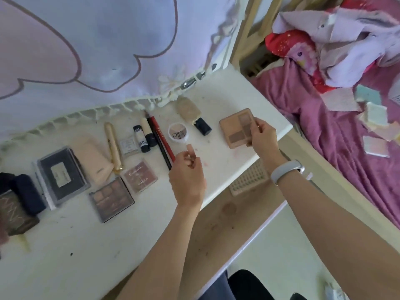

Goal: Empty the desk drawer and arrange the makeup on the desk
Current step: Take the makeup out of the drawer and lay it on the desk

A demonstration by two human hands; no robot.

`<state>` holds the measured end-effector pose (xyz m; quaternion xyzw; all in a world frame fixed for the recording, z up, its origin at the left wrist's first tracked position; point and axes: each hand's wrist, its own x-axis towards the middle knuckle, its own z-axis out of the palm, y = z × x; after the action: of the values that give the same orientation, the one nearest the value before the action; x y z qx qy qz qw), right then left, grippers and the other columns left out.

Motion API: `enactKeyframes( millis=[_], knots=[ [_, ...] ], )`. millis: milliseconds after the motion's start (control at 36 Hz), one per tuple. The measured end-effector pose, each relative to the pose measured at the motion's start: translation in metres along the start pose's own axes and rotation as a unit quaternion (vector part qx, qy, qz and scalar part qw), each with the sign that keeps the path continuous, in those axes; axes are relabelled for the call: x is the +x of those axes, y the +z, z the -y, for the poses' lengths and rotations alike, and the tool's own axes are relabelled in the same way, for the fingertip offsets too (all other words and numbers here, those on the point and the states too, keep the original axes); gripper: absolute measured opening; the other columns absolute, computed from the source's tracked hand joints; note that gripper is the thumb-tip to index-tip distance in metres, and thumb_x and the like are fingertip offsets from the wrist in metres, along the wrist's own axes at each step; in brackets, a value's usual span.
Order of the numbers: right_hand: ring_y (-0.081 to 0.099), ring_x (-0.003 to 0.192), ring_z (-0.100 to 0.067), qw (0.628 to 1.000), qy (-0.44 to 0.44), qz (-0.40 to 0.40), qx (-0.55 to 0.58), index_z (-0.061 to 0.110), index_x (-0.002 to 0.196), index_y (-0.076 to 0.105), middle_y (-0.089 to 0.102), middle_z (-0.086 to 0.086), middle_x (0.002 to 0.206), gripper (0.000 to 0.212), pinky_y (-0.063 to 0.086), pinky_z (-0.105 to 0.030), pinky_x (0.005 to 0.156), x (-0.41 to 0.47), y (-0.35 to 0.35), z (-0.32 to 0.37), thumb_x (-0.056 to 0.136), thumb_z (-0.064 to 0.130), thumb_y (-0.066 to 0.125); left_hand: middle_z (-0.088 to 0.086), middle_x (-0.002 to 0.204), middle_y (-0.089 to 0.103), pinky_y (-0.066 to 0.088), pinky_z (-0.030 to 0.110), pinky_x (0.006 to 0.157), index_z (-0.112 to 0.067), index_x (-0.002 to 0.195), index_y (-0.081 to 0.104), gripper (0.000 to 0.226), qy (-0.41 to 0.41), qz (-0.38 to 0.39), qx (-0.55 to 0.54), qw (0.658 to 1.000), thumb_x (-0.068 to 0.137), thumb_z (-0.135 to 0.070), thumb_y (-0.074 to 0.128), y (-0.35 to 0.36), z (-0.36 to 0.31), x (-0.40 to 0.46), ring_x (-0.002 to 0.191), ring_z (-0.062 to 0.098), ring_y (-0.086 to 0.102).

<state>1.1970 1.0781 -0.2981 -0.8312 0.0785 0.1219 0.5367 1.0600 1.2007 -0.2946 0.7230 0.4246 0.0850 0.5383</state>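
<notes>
My right hand (263, 137) grips a beige eyeshadow palette (237, 127) by its right edge, just above the right end of the white desk (75, 245). My left hand (187, 176) hovers with loosely curled fingers and holds nothing, its index finger close to a round white PIPL pot (178, 133). Laid out on the desk are a foundation bottle with a dark cap (193, 115), red and black pencils (161, 141), a gold tube (113, 146), small sticks (141, 139), two brown palettes (111, 199) (140, 177) and a black compact (62, 176). The open drawer (233, 215) shows its brown bottom below the desk edge.
A pale curtain (97, 50) hangs behind the desk. Dark cases (21, 195) sit at the desk's left end. A dotted sheet (249, 180) lies in the drawer's far corner. A bed (346, 126) with pink bedding, clothes and paper squares stands to the right.
</notes>
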Motion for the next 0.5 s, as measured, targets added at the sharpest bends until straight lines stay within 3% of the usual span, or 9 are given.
enactKeyframes(
  millis=[83,139,222,306,389,444,500],
  knots=[
    [0.048,0.06,-0.014,0.999,-0.03,0.024,-0.026,0.03,0.089,0.06,0.059,0.002,0.075,0.027,0.045,-0.025,0.054,0.025,0.01,0.008,0.097,0.014,0.04,-0.006,0.076,0.063,0.039,0.007,0.057,-0.025,0.083,0.05,0.011,0.028,-0.036,0.039,0.998,0.09,-0.021,0.057,0.011,-0.003,0.01,0.074,0.009,0.059],
    [0.049,0.064,-0.017,0.996,-0.06,0.039,-0.062,0.023,0.09,0.062,0.061,-0.008,0.08,0.025,0.046,-0.034,0.06,0.038,0.015,0.013,0.096,0.013,0.04,-0.002,0.079,0.063,0.042,0.015,0.062,-0.024,0.085,0.05,0.009,0.033,-0.041,0.062,0.997,0.089,-0.021,0.058,0.018,-0.004,0.015,0.075,0.012,0.06],
    [0.048,0.066,-0.017,0.982,-0.108,0.061,-0.14,0.008,0.093,0.061,0.056,-0.01,0.079,0.021,0.039,-0.026,0.059,0.048,0.02,0.016,0.091,0.008,0.04,-0.001,0.092,0.062,0.045,0.025,0.073,-0.023,0.1,0.055,0.013,0.04,-0.048,0.075,0.995,0.087,-0.021,0.06,0.025,-0.005,0.019,0.084,0.013,0.058],
    [0.048,0.091,-0.021,0.963,-0.147,0.063,-0.215,0.005,0.105,0.06,0.053,-0.011,0.105,0.021,0.03,-0.017,0.076,0.051,0.02,0.016,0.091,0.009,0.043,0.001,0.097,0.058,0.045,0.028,0.076,-0.019,0.111,0.055,0.024,0.052,-0.057,0.08,0.994,0.087,-0.021,0.061,0.028,-0.008,0.022,0.087,0.014,0.055],
    [0.042,0.114,-0.029,0.938,-0.187,0.066,-0.285,0.007,0.122,0.056,0.051,-0.012,0.125,0.032,0.029,-0.02,0.087,0.049,0.013,0.014,0.093,0.011,0.045,-0.001,0.102,0.056,0.041,0.024,0.073,-0.018,0.112,0.054,0.026,0.05,-0.067,0.092,0.992,0.088,-0.026,0.061,0.03,-0.01,0.023,0.086,0.01,0.05],
    [0.048,0.11,-0.023,0.94,-0.221,0.049,-0.256,0.008,0.122,0.056,0.054,-0.009,0.123,0.031,0.043,-0.029,0.087,0.041,0.002,0.012,0.093,0.011,0.048,-0.002,0.101,0.056,0.042,0.026,0.07,-0.017,0.106,0.055,0.023,0.061,-0.082,0.115,0.988,0.087,-0.029,0.061,0.03,-0.011,0.018,0.084,0.011,0.05],
    [0.055,0.089,-0.011,0.948,-0.25,0.04,-0.193,0.01,0.111,0.058,0.058,-0.006,0.112,0.021,0.05,-0.031,0.073,0.027,-0.016,0.006,0.092,0.012,0.049,-0.001,0.103,0.056,0.043,0.028,0.065,-0.016,0.105,0.057,0.022,0.09,-0.097,0.145,0.981,0.087,-0.028,0.062,0.028,-0.011,0.01,0.087,0.016,0.054]
  ],
)
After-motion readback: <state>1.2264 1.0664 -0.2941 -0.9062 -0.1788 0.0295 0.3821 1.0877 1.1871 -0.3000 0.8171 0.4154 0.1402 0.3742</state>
